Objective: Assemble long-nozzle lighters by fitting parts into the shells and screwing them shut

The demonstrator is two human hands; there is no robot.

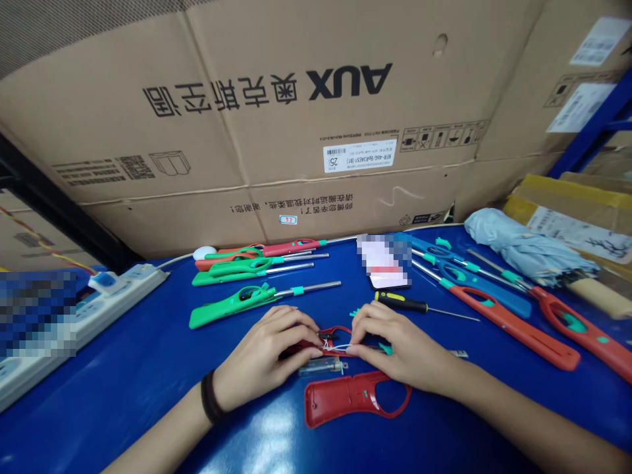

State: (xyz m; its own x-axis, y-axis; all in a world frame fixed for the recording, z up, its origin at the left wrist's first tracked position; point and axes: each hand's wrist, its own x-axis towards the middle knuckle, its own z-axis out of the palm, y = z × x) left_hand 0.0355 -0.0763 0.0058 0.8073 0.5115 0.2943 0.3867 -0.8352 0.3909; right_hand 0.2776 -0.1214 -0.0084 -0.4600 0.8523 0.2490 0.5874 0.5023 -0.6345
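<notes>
My left hand [269, 345], with a dark band at the wrist, is closed on an opened red lighter body [342, 330]. Its fingertips sit by the black part and the near end of a white wire [340, 347]. Thumb and finger of my right hand [407, 349] pinch the other end of that wire, over the lighter. Most of the body lies hidden behind my fingers. Just below is a clear fuel tank [320, 366] with a metal tip. Nearer to me lies a loose red casing half [336, 399], hollow side up.
Green long-necked lighters [222, 313] lie at left, red ones [518, 327] and blue ones [503, 297] at right. A black-yellow screwdriver [402, 301] and a phone [388, 263] lie beyond my right hand. A power strip [123, 286], folded umbrella [523, 247] and large carton [276, 145] border the table.
</notes>
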